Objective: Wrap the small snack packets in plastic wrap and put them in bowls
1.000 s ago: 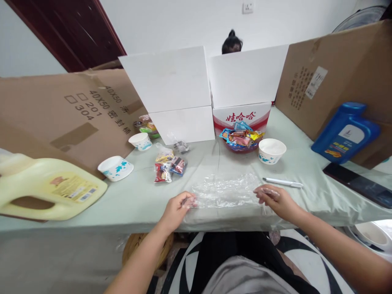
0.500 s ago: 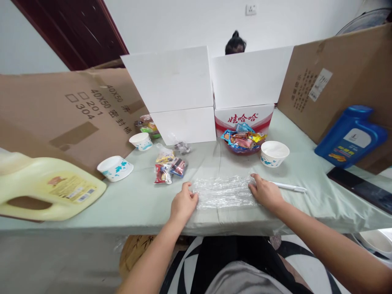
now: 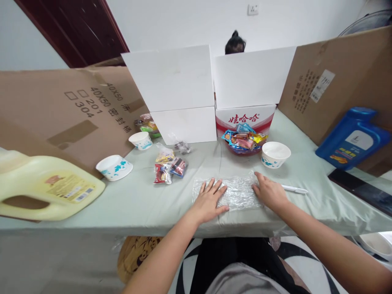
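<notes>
A clear crinkled plastic bag (image 3: 237, 192) lies flat on the pale green table cloth (image 3: 137, 200) near the front edge. My left hand (image 3: 210, 199) rests flat on the bag's left half, fingers spread. My right hand (image 3: 269, 192) presses on the bag's right end, fingers bent down onto it. A white pen (image 3: 294, 189) lies just right of my right hand.
Behind the bag stand a bowl of wrapped snacks (image 3: 244, 141), a white paper bowl (image 3: 275, 154), loose snack packets (image 3: 168, 166) and two more paper bowls (image 3: 114, 167). A yellow jug (image 3: 45, 185) lies left, a blue jug (image 3: 352, 139) right. Cardboard walls and white boxes (image 3: 171, 94) ring the table; a person's head shows behind.
My left hand opened and slid right onto the bag, lying flat. The bag went from stretched between both hands to pressed down and narrower. My right hand shifted slightly forward.
</notes>
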Action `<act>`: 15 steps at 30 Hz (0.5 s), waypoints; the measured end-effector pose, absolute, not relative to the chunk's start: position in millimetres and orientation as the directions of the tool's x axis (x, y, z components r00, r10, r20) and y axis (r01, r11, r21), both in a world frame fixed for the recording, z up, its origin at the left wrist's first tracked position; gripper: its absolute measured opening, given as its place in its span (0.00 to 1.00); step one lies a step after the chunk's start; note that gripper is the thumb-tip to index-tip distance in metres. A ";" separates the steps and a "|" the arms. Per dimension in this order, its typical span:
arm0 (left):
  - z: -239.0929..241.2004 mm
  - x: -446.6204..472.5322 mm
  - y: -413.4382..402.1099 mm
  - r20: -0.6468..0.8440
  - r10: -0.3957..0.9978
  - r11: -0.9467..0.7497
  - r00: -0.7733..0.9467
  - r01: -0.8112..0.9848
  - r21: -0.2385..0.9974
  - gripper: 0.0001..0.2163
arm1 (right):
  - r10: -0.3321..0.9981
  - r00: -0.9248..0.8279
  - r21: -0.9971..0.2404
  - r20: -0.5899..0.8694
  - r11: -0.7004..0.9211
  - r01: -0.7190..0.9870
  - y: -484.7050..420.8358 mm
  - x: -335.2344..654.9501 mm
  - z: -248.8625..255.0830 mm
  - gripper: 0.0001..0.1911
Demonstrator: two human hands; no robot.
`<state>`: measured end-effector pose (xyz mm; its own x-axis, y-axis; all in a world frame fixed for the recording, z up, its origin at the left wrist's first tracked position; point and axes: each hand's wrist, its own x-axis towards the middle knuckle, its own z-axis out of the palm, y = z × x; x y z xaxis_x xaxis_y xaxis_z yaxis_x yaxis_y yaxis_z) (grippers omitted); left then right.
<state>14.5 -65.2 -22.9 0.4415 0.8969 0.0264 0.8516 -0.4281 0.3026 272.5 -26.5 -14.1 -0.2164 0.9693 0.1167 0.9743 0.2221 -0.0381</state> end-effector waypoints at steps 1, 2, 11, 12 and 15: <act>-23.8 13.2 -64.2 0.008 0.899 -0.420 0.439 0.855 0.305 0.33 | 0.958 -0.228 -0.025 0.173 0.236 0.971 -27.6 273.9 -10.0 0.24; -24.3 11.8 -63.8 0.003 0.898 -0.419 0.439 0.855 0.307 0.34 | 0.936 -0.257 -0.018 0.240 0.269 0.963 -29.0 274.2 -6.5 0.23; -32.1 6.0 -68.2 0.064 0.909 -0.413 0.413 0.866 0.282 0.34 | 0.723 -0.685 -0.066 0.088 0.690 0.720 -31.0 243.4 -35.3 0.44; -33.6 1.4 -68.9 0.074 0.915 -0.401 0.396 0.874 0.275 0.34 | 0.731 -0.678 -0.072 0.069 0.682 0.728 -30.3 242.9 -38.7 0.44; -36.7 -20.9 -71.6 0.094 0.941 -0.339 0.326 0.906 0.255 0.35 | 0.742 -0.667 -0.080 0.063 0.670 0.738 -29.7 244.0 -40.3 0.44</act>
